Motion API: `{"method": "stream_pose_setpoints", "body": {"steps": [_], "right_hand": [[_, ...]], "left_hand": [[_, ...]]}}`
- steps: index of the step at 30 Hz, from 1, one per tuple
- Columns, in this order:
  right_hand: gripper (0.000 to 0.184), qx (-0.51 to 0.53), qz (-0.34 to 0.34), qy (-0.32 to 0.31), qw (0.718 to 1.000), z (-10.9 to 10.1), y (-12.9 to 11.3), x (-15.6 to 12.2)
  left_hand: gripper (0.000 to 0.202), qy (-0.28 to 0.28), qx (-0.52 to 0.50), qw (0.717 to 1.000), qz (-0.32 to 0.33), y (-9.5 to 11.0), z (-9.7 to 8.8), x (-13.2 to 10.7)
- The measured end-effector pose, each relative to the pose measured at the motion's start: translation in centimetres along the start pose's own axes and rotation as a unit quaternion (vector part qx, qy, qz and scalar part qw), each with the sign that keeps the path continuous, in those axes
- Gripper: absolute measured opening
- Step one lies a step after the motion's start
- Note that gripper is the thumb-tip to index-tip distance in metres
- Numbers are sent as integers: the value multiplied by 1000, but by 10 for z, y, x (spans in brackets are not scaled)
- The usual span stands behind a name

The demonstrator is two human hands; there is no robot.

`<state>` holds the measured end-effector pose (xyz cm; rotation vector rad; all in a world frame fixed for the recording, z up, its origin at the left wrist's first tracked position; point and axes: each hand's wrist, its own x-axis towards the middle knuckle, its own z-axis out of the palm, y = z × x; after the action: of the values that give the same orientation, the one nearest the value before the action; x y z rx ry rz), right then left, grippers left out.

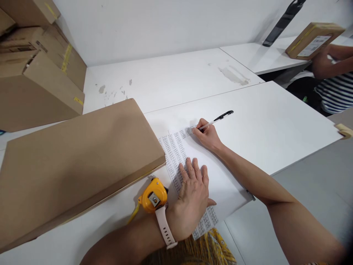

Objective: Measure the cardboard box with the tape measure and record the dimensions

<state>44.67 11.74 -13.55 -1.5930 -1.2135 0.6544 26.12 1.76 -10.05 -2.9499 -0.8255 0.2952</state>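
Note:
My right hand [208, 136] is closed around a pen [220, 117] with a pale barrel and a black end. Its tip meets the upper edge of a white sheet of paper [217, 180]. Columns of small dark writing run down the left part of this sheet. Flat on the paper lies my left hand [193, 195], fingers stretched out and holding nothing, a pink watch strap at the wrist. Beside that wrist sits a yellow tape measure [154, 195]. A large flat cardboard box [82, 162] lies to the left, covering part of the sheet's edge.
Several cardboard boxes [46, 70] are stacked at the back left against the wall. The white table [286, 125] has worn patches near the wall. At the back right are a dark bottle [284, 24], a labelled box [314, 40] and another person's arm [333, 60].

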Motion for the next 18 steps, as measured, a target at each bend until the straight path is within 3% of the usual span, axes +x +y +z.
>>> {"method": "stream_pose_setpoints", "body": {"steps": [18], "right_hand": [[22,-8,-10,7,1000,-1,1,1]], "left_hand": [[106,4,-13,1000,2,0,-1,1]]}}
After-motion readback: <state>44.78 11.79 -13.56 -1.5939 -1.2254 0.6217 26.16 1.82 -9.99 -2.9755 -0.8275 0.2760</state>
